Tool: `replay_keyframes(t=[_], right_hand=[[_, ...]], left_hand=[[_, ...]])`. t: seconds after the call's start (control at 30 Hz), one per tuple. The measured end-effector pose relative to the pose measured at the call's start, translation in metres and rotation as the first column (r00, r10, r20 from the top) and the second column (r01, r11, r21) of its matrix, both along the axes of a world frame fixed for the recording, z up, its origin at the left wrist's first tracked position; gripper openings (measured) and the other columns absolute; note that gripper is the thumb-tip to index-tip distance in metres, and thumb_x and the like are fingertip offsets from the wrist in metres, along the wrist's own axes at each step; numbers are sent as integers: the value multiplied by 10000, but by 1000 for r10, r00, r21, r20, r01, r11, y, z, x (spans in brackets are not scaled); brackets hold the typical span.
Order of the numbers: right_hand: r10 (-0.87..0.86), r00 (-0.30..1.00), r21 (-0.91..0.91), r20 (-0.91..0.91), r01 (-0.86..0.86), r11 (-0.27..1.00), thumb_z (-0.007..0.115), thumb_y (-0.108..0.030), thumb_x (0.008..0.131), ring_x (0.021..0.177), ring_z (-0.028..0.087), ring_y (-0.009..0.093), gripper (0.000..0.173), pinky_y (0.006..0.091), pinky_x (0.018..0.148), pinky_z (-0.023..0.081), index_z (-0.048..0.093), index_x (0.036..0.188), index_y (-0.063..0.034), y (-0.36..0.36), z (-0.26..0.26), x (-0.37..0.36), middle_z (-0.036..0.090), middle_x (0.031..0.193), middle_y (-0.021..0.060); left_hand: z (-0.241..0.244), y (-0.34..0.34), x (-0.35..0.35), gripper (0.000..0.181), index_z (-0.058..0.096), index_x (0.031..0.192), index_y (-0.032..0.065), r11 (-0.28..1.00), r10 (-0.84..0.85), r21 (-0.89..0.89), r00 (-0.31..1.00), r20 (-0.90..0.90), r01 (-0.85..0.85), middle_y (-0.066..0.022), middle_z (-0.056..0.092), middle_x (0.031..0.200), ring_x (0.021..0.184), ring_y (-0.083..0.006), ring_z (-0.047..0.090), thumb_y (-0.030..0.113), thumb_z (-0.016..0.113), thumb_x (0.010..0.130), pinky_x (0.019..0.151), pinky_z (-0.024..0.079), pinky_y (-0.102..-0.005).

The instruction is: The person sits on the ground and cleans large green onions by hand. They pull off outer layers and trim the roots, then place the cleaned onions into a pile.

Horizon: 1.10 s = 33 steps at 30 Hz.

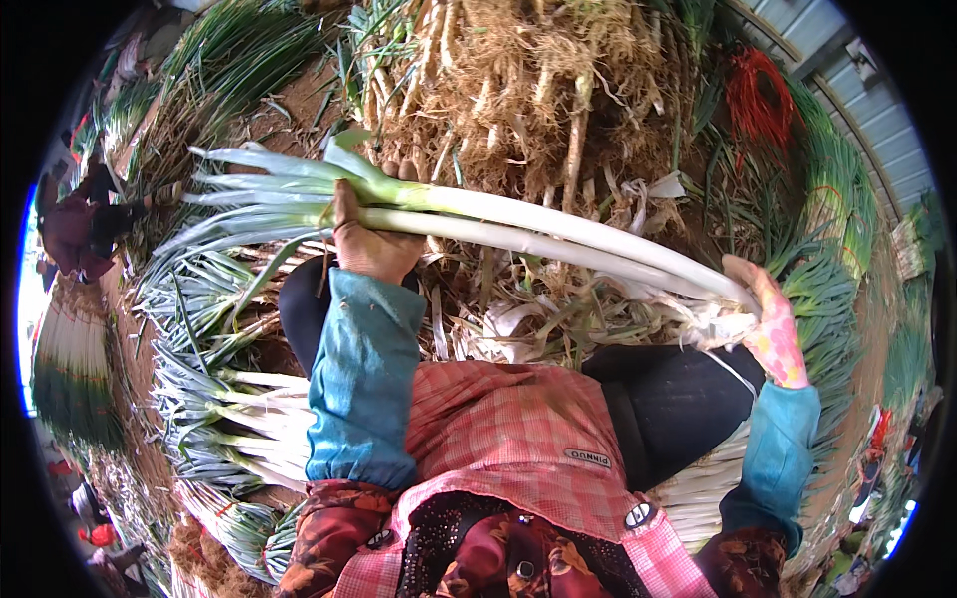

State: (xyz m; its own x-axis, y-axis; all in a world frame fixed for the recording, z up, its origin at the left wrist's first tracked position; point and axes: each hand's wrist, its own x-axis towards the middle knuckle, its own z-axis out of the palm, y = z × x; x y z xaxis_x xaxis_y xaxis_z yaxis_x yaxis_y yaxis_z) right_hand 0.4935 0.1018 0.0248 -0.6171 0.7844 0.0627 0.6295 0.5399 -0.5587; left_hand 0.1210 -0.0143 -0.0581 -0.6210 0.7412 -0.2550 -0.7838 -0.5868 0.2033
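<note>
Two long green onions (553, 228) with thick white stalks span the view in front of my lap. My left hand (380, 243) is bare and grips them where the white turns into green leaves (254, 183). At the other end, my right hand (774, 329), in a pink floral glove, is around the stalk ends. Loose peeled skin and roots (718, 327) hang beside its fingers. Beneath the stalks lies a heap of dry peelings (516, 314). A pile of unpeeled onions with brown roots (516, 90) rises just beyond.
Peeled onions (262, 422) lie at my left, and more white stalks (703, 478) at my right. Red ties (759, 101) hang at the upper right. Tied bundles (834, 217) line the right side. Another person (78, 224) is at the far left, near a standing bundle (71, 359).
</note>
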Motion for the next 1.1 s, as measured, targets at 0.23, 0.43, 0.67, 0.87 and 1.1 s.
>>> replay_keyframes(t=[0.23, 0.43, 0.67, 0.87, 1.1], right_hand=[[5, 955, -232, -295, -76, 970, 456, 84, 589, 728, 554, 145, 467, 238, 559, 462, 472, 1045, -17, -20, -9, -7, 544, 932, 81], [2, 990, 192, 140, -29, 981, 599, -120, 615, 765, 544, 261, 467, 347, 650, 445, 479, 1066, -140, -3, -38, 11, 570, 803, 70], [-540, 823, 561, 176, 366, 742, 655, -205, 575, 694, 530, 304, 323, 389, 608, 413, 492, 819, -70, -26, -51, 154, 535, 703, 125], [-966, 127, 7, -225, 992, 129, 601, -184, 713, 785, 543, 256, 352, 322, 674, 431, 459, 993, -23, -151, -167, 282, 557, 894, 140], [-855, -479, -784, -198, 601, -155, 548, -394, 746, 663, 521, 170, 365, 293, 490, 399, 542, 933, -81, -277, -267, 313, 555, 795, 52]], left_hand=[[-9, 28, 5, 427, 437, 1058, -22, 960, -273, -4, 936, -221, 279, -158, 506, 1047, 1001, -281, 467, 301, 457, 779, 932, 273, -483], [21, 38, 29, 363, 466, 1016, 10, 948, -297, -171, 939, -175, 268, -131, 514, 1022, 997, -308, 454, 254, 525, 754, 909, 278, -506], [67, 92, 65, 569, 317, 1190, 51, 744, -665, -181, 686, -296, 643, -176, 319, 1224, 1121, -349, 311, 412, 455, 774, 945, 218, -506], [159, 96, 240, 628, 312, 1207, 38, 486, -272, -279, -161, -949, 828, -159, 367, 1210, 1088, -280, 400, 462, 457, 767, 913, 310, -427], [124, 102, 253, 502, 413, 1097, -63, 394, -348, -583, -471, -810, 711, -133, 509, 1023, 976, -195, 471, 326, 497, 792, 867, 345, -311]])
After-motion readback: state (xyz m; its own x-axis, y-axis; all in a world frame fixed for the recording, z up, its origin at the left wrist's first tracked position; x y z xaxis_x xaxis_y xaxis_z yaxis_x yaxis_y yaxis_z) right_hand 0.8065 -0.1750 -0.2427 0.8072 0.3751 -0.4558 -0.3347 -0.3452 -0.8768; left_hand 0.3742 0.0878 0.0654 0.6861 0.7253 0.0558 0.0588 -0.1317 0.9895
